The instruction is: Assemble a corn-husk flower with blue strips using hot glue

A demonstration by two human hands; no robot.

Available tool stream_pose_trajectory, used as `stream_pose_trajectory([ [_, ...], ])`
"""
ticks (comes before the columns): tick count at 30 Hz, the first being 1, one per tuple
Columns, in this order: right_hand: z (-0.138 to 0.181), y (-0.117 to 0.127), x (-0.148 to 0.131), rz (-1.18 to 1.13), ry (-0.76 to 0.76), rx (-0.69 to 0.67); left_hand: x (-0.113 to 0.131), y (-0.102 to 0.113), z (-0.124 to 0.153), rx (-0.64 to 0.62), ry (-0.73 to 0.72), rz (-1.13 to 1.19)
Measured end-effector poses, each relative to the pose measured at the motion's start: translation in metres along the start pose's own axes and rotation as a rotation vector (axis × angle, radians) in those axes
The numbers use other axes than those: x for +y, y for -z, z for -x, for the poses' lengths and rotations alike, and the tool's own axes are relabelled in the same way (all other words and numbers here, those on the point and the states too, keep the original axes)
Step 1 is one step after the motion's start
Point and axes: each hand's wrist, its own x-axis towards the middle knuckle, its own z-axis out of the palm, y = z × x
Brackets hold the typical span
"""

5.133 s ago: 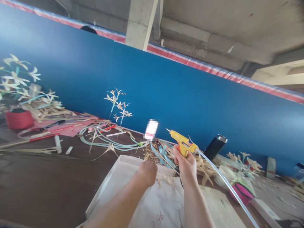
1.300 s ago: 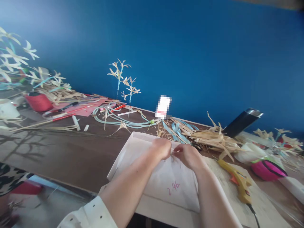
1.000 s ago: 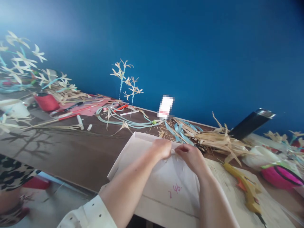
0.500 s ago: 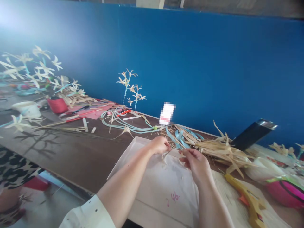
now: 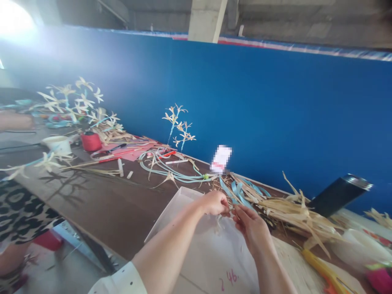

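Pale sliver [image 5: 231,208], too small to identify, is hanging above the white tray [image 5: 208,253], where the left hand [image 5: 214,203] and right hand [image 5: 252,226] are pinching it between fingertips, apparently steadying it from both sides. Yellow glue gun [image 5: 321,269] is lying off to the right, presumably parked within easy reach

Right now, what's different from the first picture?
The right hand let go of the yellow glue gun, which now lies at the right, and moved in beside the left hand over the white tray. The little flowers still stand by the blue wall.
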Motion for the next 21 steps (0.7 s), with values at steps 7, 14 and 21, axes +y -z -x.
stream_pose_trajectory([
  [7, -0.0018, 0.0023, 0.0023, -0.023, 0.053, -0.013, 0.0019, 0.0010, -0.0001, 0.053, -0.018, 0.077],
  [14, 0.0032, -0.0011, -0.0013, -0.002, 0.095, 0.009, 0.0045, -0.0009, 0.0027, 0.088, -0.055, 0.123],
  [21, 0.0013, 0.0001, 0.0011, -0.021, 0.077, 0.034, 0.0019, -0.0032, 0.0020, 0.085, -0.099, 0.148],
])
